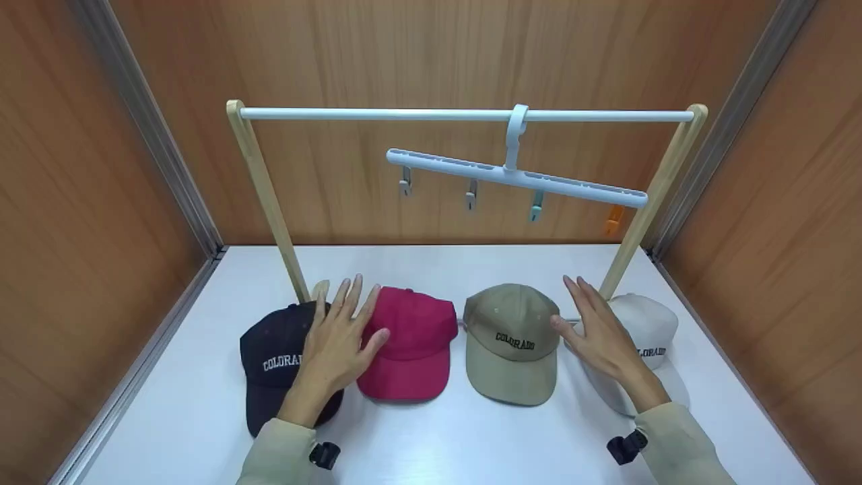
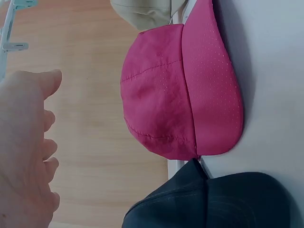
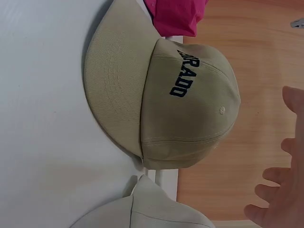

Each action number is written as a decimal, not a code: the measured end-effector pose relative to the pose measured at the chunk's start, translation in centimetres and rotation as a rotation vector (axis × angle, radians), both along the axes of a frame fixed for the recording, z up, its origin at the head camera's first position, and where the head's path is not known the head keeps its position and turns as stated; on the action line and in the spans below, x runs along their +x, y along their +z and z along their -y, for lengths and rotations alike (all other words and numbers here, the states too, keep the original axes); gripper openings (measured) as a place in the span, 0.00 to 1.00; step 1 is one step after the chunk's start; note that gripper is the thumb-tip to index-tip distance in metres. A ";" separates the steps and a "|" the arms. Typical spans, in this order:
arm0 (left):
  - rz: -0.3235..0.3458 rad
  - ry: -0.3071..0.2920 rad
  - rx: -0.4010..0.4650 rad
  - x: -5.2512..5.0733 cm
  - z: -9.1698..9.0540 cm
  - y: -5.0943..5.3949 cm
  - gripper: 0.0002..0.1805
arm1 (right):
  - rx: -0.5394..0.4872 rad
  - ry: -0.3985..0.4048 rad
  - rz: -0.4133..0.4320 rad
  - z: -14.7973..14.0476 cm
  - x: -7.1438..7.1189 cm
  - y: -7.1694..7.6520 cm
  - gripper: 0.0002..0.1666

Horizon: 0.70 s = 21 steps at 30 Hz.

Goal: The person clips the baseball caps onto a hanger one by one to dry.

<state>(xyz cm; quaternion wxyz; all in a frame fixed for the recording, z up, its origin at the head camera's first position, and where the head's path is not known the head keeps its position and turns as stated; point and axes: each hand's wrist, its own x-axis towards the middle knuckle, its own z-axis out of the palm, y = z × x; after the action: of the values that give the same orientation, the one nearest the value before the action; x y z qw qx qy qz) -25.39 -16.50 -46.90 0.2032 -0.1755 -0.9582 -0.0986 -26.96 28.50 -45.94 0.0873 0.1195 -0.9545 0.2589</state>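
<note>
Four caps would be several, so: several caps stand in a row on the white table, brims toward me. My left hand (image 1: pixel 337 350), fingers spread and straight, hovers over the navy cap (image 1: pixel 269 367) and beside the crimson cap (image 1: pixel 411 343). Between the khaki cap (image 1: pixel 508 370) and the white cap (image 1: pixel 646 330) is my right hand (image 1: pixel 599 340), also with straight fingers, covering part of the white one. Neither hand holds anything. In the left wrist view the crimson cap (image 2: pixel 156 90) shows beside the hand; the right wrist view shows the khaki cap (image 3: pixel 190 109).
Behind the caps stands a rack with wooden legs (image 1: pixel 269 195) and a white rail (image 1: pixel 377 114). A pale blue hanger (image 1: pixel 465 168) hangs tilted from it, with grey, teal and orange clips (image 1: pixel 613 221). Wooden panels (image 1: pixel 431 60) enclose the white table (image 1: pixel 431 451).
</note>
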 end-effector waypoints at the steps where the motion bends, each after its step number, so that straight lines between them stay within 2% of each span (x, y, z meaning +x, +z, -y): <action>1: -0.002 -0.001 0.000 0.0 -0.1 0.0 0.41 | -0.008 0.004 0.006 0.1 -0.1 0.0 0.49; 9: -0.003 -0.007 0.018 -0.2 -0.8 0.2 0.41 | -0.080 0.007 0.063 0.4 -0.9 0.1 0.46; 21: 0.049 -0.050 0.123 -0.6 -2.2 0.2 0.40 | -0.187 0.042 0.109 0.4 -2.2 0.4 0.43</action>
<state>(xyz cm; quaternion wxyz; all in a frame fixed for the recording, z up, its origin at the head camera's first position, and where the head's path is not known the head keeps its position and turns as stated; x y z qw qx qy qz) -26.00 -14.32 -46.74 0.1874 -0.1841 -0.9503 -0.1668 -29.13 28.11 -45.56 0.0407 0.1167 -0.9268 0.3546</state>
